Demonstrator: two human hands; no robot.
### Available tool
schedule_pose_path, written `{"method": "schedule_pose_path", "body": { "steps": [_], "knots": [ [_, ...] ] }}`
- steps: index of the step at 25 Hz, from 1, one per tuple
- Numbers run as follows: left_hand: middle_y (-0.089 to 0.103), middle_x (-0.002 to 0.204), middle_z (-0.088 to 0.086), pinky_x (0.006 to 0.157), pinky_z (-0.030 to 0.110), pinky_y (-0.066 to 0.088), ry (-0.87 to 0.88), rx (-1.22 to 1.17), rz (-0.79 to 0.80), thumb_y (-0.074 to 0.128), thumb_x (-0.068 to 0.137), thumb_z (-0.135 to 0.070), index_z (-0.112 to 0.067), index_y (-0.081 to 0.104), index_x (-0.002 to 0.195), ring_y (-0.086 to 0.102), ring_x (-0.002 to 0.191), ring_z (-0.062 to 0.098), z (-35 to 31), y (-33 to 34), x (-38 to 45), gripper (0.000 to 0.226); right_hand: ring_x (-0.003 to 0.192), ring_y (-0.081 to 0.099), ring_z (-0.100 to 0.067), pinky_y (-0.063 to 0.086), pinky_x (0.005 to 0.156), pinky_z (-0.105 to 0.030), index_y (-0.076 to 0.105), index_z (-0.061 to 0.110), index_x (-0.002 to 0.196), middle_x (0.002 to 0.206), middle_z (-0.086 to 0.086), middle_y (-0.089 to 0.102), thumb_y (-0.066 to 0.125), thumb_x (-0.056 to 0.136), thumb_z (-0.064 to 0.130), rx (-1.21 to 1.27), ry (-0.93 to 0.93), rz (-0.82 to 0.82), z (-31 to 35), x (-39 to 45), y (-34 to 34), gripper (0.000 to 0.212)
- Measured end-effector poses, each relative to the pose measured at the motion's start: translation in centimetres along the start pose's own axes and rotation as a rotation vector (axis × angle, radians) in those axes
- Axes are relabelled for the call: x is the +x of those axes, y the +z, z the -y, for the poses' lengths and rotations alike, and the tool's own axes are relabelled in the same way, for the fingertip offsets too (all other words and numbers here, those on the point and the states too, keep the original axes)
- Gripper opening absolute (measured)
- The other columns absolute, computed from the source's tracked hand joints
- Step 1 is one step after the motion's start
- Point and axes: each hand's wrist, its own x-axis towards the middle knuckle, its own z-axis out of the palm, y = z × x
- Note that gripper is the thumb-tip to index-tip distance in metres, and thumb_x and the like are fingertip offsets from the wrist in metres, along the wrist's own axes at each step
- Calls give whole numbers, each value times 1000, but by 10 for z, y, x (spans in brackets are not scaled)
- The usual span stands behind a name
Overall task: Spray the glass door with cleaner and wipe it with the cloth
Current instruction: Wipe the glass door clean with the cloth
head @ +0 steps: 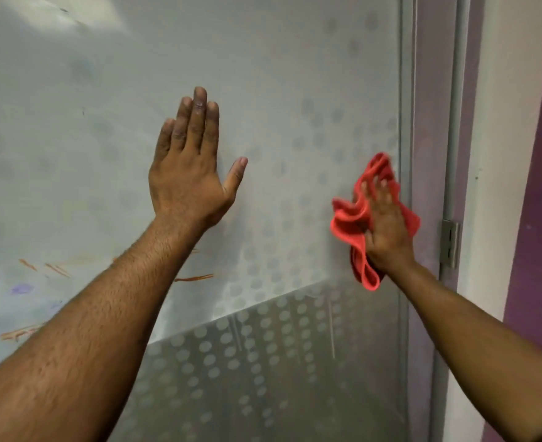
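Pressing its flat, open palm against the frosted glass door (279,90), the left hand (189,173) seems to steady the panel while the right hand (386,224) pins the bunched red cloth (352,218) to the pane's right edge, near the hinge (450,243), no sprayer in sight.

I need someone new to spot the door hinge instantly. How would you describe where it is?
Start at the frosted, dotted glass door and follow its right edge to the pale vertical frame. Just right of the right hand pressing the red cloth, the hinge sits on that frame. It is the only small shiny metal plate there.
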Motion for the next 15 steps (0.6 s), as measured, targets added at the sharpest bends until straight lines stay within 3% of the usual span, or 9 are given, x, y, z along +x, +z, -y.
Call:
{"method": "schedule_pose_path", "body": {
  "steps": [3,5,7,9,11,13,15],
  "knots": [
    [-6,167,7,124,37,0,-10,8,2,18,100,-59,-11,-4,158,-6,153,19,-9,4,-4,78,148,17,-28,16,120,-50,24,16,152,158,-8,23,73,84,21,106,218,-192,37,1,22,84],
    [-5,167,7,125,38,1,-8,-2,8,18,100,-59,-11,-3,158,-5,153,19,-17,7,-8,78,149,15,-31,15,120,-50,12,25,155,160,-4,16,63,83,24,72,12,-8,65,-46,48,88],
    [-3,167,7,124,37,1,10,-14,16,20,100,-58,-11,-2,158,-4,154,19,-23,9,-14,78,151,7,-23,14,120,-48,4,31,155,164,3,2,52,81,32,-97,-360,230,67,-98,50,89],
    [-2,167,6,124,35,0,34,6,19,21,100,-57,-11,0,159,-3,154,18,-21,10,-19,77,151,2,-15,9,121,-40,4,32,155,164,6,-2,53,76,31,-172,-464,225,44,-94,41,93],
    [-2,167,5,124,34,-1,66,39,31,22,100,-57,-12,1,159,-2,154,17,-15,9,-21,77,150,3,-15,13,120,-42,7,32,155,163,-4,11,59,76,21,-32,-137,64,48,-49,35,95],
    [1,167,5,124,34,1,55,63,19,22,100,-58,-12,4,159,0,154,17,-4,4,-18,77,149,9,-18,17,118,-48,21,21,154,159,-13,23,58,83,21,112,129,-126,82,11,31,80],
    [5,167,6,124,34,3,-16,77,-17,24,100,-58,-11,7,159,3,154,18,14,-6,-11,77,148,14,-24,16,117,-48,31,12,150,158,-16,26,51,81,28,125,61,-152,137,38,42,74]
  ]
}}
